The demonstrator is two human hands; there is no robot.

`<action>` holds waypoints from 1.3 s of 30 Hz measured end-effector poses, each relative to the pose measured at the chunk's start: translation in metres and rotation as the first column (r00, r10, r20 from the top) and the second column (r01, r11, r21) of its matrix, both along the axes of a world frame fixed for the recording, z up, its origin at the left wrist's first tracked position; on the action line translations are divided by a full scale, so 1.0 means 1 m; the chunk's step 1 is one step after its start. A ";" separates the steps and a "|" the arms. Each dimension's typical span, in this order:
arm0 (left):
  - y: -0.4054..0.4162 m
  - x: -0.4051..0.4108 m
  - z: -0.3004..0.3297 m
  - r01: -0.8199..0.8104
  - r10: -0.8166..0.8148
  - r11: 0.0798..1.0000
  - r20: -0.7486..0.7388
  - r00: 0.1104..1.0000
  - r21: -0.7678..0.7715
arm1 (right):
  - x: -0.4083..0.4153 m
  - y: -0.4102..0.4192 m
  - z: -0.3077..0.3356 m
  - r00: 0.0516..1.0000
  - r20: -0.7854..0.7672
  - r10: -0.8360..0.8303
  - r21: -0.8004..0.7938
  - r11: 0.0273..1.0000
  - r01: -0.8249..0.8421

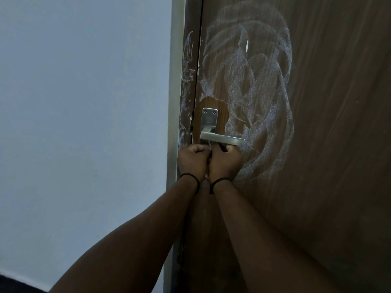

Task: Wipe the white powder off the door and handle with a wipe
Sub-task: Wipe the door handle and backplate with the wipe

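Observation:
A dark brown wooden door (328,102) fills the right side, smeared with swirls of white powder (254,85) above and right of the handle. The silver lever handle (222,139) sits on a metal plate (209,119); a small patch of wood around the plate is free of powder. My left hand (193,159) and my right hand (225,163) are pressed together just under the lever, both fisted. A bit of pale wipe (210,144) shows between them, right below the lever. Which hand grips it more I cannot tell.
The door frame (187,81) left of the door carries white powder streaks too. A pale blue-grey wall (84,102) fills the left half. A dark floor strip (12,284) shows at the bottom left corner.

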State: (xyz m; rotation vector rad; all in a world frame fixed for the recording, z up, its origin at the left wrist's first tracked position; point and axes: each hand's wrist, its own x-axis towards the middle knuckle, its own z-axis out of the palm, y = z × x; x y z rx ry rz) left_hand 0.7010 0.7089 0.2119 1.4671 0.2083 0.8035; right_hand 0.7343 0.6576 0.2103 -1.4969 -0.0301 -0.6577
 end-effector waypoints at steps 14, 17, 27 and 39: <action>0.001 -0.001 0.001 -0.046 0.048 0.996 -0.025 0.999 0.075 | -0.002 0.003 0.004 1.000 -0.013 -0.005 0.046 0.999 0.006; 0.000 -0.002 0.006 -0.063 0.064 0.992 -0.011 0.998 0.112 | 0.003 0.006 0.005 1.000 -0.013 0.001 0.110 0.994 0.001; 0.005 -0.004 -0.006 -0.157 0.154 0.988 -0.147 0.977 -0.011 | -0.008 0.009 -0.016 0.952 -0.221 0.213 0.143 0.972 -0.185; 0.011 0.002 0.004 -0.308 0.314 0.949 -0.094 0.945 0.073 | -0.025 0.016 -0.007 0.631 -0.169 0.757 0.599 0.588 -0.544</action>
